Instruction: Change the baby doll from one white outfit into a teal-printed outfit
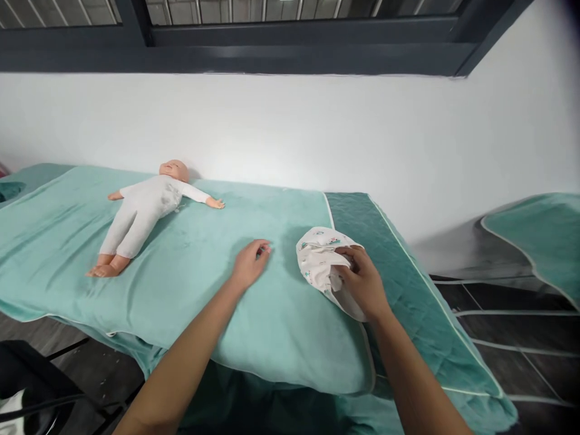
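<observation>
Plainly, my right hand (366,284), the nearer grip, pinches the printed white cloth (312,260), which slants lengthwise from ahead-left back beneath that hand, while my left hand (248,266) curls loosely, empty, apart to its left.

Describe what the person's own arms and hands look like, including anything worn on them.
The left hand and right hand are ungloved. No sleeve, watch or bracelet shows on the left forearm or right forearm. No ring is visible, though the right hand is partly hidden.
</observation>
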Tool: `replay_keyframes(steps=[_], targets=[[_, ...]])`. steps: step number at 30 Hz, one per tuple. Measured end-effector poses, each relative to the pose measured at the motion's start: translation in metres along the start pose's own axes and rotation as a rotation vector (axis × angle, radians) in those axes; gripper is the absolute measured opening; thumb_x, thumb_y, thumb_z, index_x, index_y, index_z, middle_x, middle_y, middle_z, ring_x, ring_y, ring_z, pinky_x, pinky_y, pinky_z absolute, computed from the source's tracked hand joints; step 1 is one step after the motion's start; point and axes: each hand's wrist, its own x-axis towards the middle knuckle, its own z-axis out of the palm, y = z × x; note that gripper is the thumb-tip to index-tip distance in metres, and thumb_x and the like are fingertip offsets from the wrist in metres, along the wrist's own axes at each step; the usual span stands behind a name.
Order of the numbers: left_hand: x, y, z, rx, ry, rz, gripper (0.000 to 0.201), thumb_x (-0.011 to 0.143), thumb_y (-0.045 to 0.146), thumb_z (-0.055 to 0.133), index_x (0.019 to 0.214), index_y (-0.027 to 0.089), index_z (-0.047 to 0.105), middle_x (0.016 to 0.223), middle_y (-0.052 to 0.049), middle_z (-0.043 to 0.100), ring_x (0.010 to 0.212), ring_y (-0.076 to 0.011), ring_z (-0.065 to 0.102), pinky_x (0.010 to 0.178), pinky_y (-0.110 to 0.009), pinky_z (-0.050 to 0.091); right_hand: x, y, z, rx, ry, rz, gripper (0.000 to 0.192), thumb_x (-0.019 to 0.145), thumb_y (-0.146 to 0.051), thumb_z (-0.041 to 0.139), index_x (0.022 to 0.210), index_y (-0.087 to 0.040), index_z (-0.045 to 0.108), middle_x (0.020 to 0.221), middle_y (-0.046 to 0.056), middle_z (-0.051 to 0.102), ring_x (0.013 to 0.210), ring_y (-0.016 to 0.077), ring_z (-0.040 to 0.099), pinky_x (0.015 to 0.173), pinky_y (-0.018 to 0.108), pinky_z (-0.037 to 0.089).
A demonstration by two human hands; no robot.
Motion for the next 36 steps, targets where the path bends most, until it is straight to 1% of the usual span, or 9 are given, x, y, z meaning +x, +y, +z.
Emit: replay_keyframes(steps=[5,10,16,19,22,27,31,33,36], targets=[[0.013,0.006,0.009,0.018,-0.099,0.071,0.037,0.093,0.047,0.056,0.12,0.022,0.063,0.11,-0.005,0.07,0.092,-0.0182,0.063,0.09,-0.035,0.048,0.004,-0.008,-0.007,0.27,-0.176,0.097,0.035,0.08,-0.023,0.063,0.115,-0.027,0.066,0.131,0.003,0.057,0.125,0.0238,0.053,0.112,0.038,0.036],[0.029,0.013,0.017,-0.28,-0.122,0.044,0.054,0.085,0.048,0.068,0.132,0.024,0.056,0.13,-0.009,0.062,0.112,-0.0232,0.06,0.093,-0.034,0.046,0.028,-0.021,0.015,0.412,-0.244,0.017,0.036,0.077,-0.026,0.073,0.112,-0.03,0.072,0.131,0.001,0.059,0.126,0.0239,0.054,0.111,0.036,0.038],[0.033,0.007,0.01,-0.517,0.166,-0.049,0.043,0.085,0.04,0.07,0.123,0.023,0.061,0.121,-0.007,0.065,0.108,-0.0216,0.058,0.091,-0.031,0.044,0.075,-0.036,0.073,0.655,-0.177,0.029,0.027,0.085,-0.04,0.068,0.109,-0.029,0.075,0.131,0.001,0.065,0.13,0.0246,0.054,0.11,0.038,0.041],[0.035,0.003,0.007,-0.583,0.349,-0.127,0.015,0.086,0.032,0.065,0.096,0.02,0.067,0.089,0.0,0.064,0.083,-0.0145,0.056,0.075,-0.025,0.042,0.081,-0.031,0.102,0.825,-0.191,0.205,0.037,0.085,-0.052,0.066,0.11,-0.026,0.072,0.111,0.004,0.073,0.106,0.0257,0.067,0.088,0.039,0.054],[0.039,-0.001,0.003,-0.76,0.429,-0.237,0.008,0.084,0.026,0.064,0.08,0.019,0.065,0.067,0.004,0.053,0.063,-0.0098,0.046,0.061,-0.022,0.035,0.08,-0.019,0.115,0.835,-0.232,0.324,0.038,0.078,-0.053,0.074,0.1,-0.022,0.072,0.087,0.003,0.074,0.081,0.0232,0.069,0.069,0.034,0.054],[0.045,-0.007,-0.009,-1.303,0.447,-0.333,0.017,0.08,0.03,0.071,0.089,0.017,0.068,0.087,-0.001,0.07,0.079,-0.014,0.063,0.075,-0.025,0.046,0.09,-0.002,0.101,0.824,0.091,0.329,0.036,0.078,-0.054,0.072,0.087,-0.02,0.067,0.076,-0.001,0.067,0.068,0.0161,0.061,0.063,0.028,0.05],[0.047,-0.008,-0.015,-1.458,0.47,-0.381,0.02,0.083,0.032,0.069,0.096,0.016,0.069,0.097,-0.004,0.074,0.088,-0.0169,0.067,0.081,-0.028,0.049,0.096,0.006,0.088,0.677,0.384,0.241,0.033,0.08,-0.048,0.072,0.069,-0.02,0.057,0.06,-0.006,0.05,0.055,0.0098,0.046,0.054,0.022,0.041],[0.046,-0.006,-0.014,-1.44,0.469,-0.349,0.02,0.084,0.033,0.07,0.096,0.017,0.069,0.097,-0.004,0.074,0.088,-0.0167,0.068,0.082,-0.028,0.049,0.091,0.004,0.088,0.65,0.299,0.171,0.028,0.084,-0.046,0.066,0.074,-0.021,0.057,0.067,-0.005,0.055,0.061,0.0114,0.051,0.059,0.023,0.044],[0.042,-0.002,-0.01,-1.325,0.354,-0.291,0.024,0.081,0.034,0.074,0.097,0.017,0.07,0.095,-0.004,0.075,0.087,-0.0167,0.068,0.08,-0.026,0.049,0.078,-0.009,0.097,0.513,-0.067,0.015,0.029,0.082,-0.041,0.067,0.105,-0.024,0.063,0.11,0.004,0.068,0.099,0.0208,0.064,0.088,0.035,0.052]])
